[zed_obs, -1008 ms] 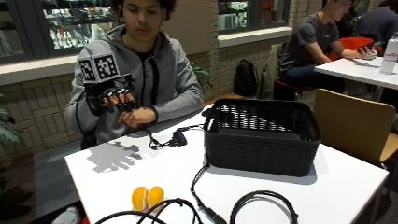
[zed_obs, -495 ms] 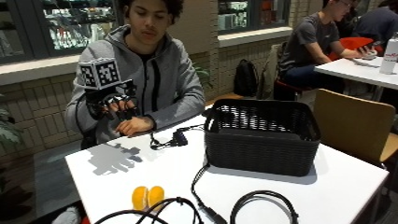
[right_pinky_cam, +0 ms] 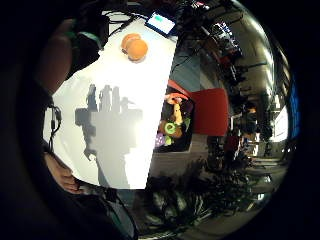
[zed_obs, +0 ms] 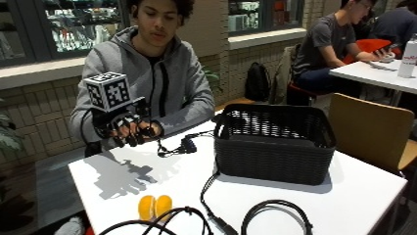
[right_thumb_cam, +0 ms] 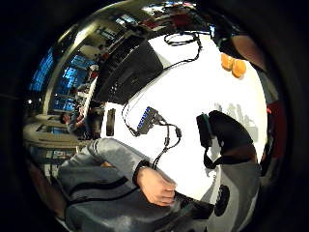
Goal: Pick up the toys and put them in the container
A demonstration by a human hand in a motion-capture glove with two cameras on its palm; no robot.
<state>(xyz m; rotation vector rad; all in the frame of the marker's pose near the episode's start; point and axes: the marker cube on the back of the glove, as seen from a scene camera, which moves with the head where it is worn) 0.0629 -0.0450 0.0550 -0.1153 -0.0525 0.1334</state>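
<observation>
Toys come down to one orange piece (zed_obs: 155, 207) near the table's (zed_obs: 365, 196) front edge; the gloved right hand (zed_obs: 130, 131) hovers empty, fingers spread downward; reaching it precedes the black basket (zed_obs: 273, 147).

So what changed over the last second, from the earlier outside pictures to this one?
The gloved right hand has come down a little and drifted toward the table's near side, hovering above the white top with nothing in its fingers. Nothing was picked up or released. The orange toy near the front edge, the black basket and the cables stayed put.
</observation>
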